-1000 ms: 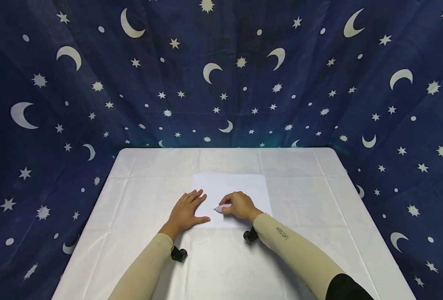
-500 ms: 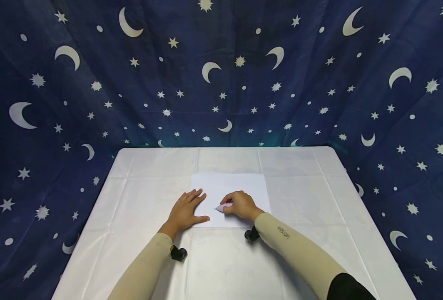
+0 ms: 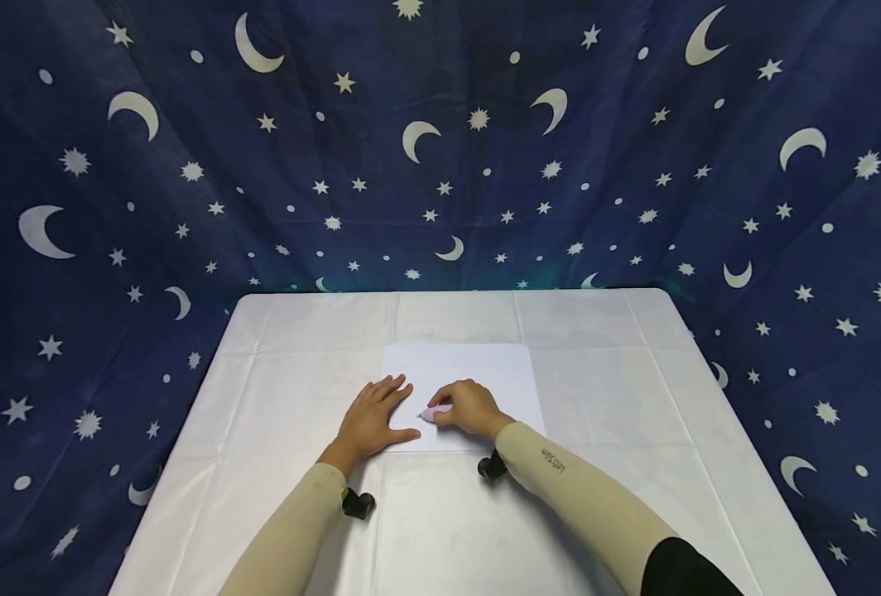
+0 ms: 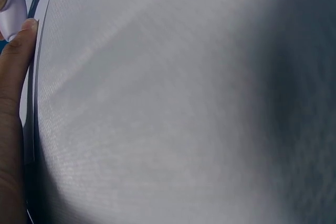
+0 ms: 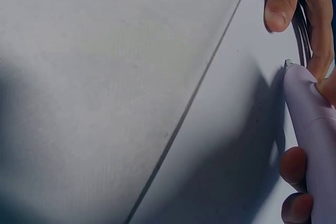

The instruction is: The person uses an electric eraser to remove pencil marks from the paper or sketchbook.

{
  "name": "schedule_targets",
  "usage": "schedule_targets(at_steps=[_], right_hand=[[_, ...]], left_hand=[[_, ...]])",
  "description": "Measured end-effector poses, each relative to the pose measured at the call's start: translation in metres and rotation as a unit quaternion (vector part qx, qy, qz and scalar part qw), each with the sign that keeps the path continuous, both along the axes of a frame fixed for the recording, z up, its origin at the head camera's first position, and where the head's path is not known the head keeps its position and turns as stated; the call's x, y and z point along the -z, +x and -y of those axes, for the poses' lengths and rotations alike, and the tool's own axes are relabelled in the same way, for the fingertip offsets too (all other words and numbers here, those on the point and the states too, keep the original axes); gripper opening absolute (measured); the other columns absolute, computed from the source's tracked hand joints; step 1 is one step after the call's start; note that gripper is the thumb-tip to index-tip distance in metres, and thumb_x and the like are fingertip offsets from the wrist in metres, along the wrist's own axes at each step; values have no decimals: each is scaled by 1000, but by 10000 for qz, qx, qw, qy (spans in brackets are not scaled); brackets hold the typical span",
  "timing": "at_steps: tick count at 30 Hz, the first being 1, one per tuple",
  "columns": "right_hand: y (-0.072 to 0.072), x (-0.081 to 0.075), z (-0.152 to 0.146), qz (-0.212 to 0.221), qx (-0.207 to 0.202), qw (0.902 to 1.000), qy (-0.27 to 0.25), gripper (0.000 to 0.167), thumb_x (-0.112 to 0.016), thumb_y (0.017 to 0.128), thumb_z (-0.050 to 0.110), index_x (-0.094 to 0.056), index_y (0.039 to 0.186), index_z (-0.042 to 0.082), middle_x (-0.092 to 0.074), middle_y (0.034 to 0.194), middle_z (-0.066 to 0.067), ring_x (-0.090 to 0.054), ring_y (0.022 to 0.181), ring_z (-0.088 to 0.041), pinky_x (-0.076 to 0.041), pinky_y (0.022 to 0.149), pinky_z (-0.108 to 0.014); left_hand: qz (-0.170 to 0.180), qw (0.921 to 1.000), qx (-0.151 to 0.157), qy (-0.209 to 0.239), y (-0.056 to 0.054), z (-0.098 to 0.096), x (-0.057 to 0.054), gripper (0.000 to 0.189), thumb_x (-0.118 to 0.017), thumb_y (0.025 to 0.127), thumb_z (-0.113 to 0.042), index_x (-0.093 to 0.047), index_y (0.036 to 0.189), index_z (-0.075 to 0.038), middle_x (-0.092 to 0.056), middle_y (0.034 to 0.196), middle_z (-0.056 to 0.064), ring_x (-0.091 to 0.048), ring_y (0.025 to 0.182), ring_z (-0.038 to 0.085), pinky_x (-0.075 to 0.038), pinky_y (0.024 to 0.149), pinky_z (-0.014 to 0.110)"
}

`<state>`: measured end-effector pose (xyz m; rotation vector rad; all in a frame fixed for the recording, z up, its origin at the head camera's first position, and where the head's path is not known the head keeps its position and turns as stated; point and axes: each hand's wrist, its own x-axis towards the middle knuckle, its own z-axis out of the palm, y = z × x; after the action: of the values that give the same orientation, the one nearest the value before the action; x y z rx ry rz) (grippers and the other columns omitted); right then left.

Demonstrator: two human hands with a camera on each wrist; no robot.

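Observation:
A white sheet of paper (image 3: 478,364) lies on the white-covered table. My left hand (image 3: 369,420) rests on its left edge, fingers spread and thumb straight along the near side. In the right wrist view, the left thumb (image 5: 278,11) points toward the work. My right hand (image 3: 470,407) grips a lilac utility knife (image 5: 310,114) with a rounded body and a short metal tip. The tip is directed left, close over the paper, a short way from the left thumb. The curled fingers hide the rear part of the knife in the head view.
The creased white tablecloth (image 3: 597,488) spreads around the paper to the table's rounded far corners. A dark blue curtain (image 3: 485,83) with moons and stars hangs behind and at both sides. Small black cameras sit on the left wrist (image 3: 357,503) and right wrist (image 3: 491,468).
My right hand, with the utility knife, shifts slightly right, then moves back left toward the left thumb. My left hand holds its place on the paper.

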<state>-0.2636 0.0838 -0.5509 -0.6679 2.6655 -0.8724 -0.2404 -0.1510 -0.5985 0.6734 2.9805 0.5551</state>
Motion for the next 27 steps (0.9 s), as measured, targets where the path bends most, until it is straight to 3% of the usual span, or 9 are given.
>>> schedule_targets(at_steps=[27], right_hand=[[1, 2, -17, -1, 208, 9998, -44, 16, -79, 82, 27, -78, 97, 21, -74, 97, 6, -67, 101, -19, -51, 94, -43]], left_hand=[[66, 9998, -74, -162, -1, -2, -1, 91, -63, 78, -73, -43, 151, -22, -31, 160, -2, -26, 149, 24, -18, 123, 48]])
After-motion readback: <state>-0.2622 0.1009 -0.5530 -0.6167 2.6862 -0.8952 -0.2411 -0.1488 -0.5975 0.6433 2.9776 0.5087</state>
